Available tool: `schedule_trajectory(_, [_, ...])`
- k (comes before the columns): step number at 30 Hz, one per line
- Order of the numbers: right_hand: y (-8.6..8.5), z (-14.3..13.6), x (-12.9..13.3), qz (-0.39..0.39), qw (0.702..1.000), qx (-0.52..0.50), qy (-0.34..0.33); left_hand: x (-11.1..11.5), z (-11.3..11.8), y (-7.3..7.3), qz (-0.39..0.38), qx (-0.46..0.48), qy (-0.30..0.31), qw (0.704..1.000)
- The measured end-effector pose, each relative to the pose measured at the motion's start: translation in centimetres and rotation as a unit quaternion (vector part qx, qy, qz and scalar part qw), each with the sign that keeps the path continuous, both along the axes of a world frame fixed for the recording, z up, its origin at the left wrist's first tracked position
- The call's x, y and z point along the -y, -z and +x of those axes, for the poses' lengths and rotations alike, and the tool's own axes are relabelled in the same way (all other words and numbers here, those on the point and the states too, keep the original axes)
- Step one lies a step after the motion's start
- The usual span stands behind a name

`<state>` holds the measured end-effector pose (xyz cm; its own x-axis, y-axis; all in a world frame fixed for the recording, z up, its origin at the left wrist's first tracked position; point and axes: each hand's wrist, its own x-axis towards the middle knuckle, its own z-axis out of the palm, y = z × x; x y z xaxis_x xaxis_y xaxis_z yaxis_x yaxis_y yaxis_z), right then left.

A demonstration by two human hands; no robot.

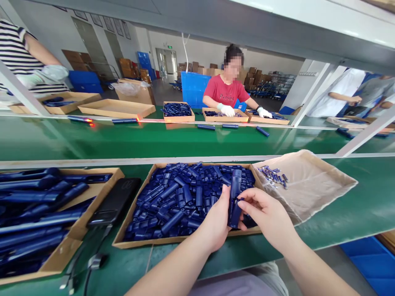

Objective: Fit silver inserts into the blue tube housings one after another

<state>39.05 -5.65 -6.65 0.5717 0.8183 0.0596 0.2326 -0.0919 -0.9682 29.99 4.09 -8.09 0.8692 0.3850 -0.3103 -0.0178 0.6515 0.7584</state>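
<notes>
Right now both bare hands meet over the middle cardboard tray (135, 240), which is heaped with short dark blue plastic tubes (182, 197) on the green table (354, 213). The left hand (216, 224) has its grip wrapped around a dark blue plastic cylinder (235, 197), held upright just above the tray's right end. The right hand (267, 211) pinches something small and dark against the cylinder's lower side; what it is I cannot tell, as the fingertips hide most of it.

To my eye the weak point is that pinch. The piece is tiny and the fingers cover it, so a slight slip could drop it into the heap below, where everything is the same blue and it would be hard to find. If the cylinder tilts in the left hand, the small piece might also seat crooked.

Just right of the tray a crumpled beige plastic bag (311, 185) holds a cluster of small blue parts (273, 174) near its upper left corner; an elbow swung outward could scatter them. On the left, a black phone-like device (115, 201) lies between the middle tray and another cardboard tray of long dark blue tubes (37, 213), its cable trailing toward the table edge, where a sleeve could snag it.

Across the belt a person in a red shirt (226, 92) works with gloved hands, well apart.
</notes>
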Motion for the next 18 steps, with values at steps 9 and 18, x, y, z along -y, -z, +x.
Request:
schedule_trajectory(9, [1.8,-0.3,-0.1,0.052,0.945,0.302,0.113,0.0,-0.3,0.0,0.059,0.059,0.009,0.996])
schedule_trajectory(18, [-0.2,3.1,0.7,0.001,0.998,0.027,0.050,-0.1,-0.5,0.1,0.083,0.097,0.058,0.990])
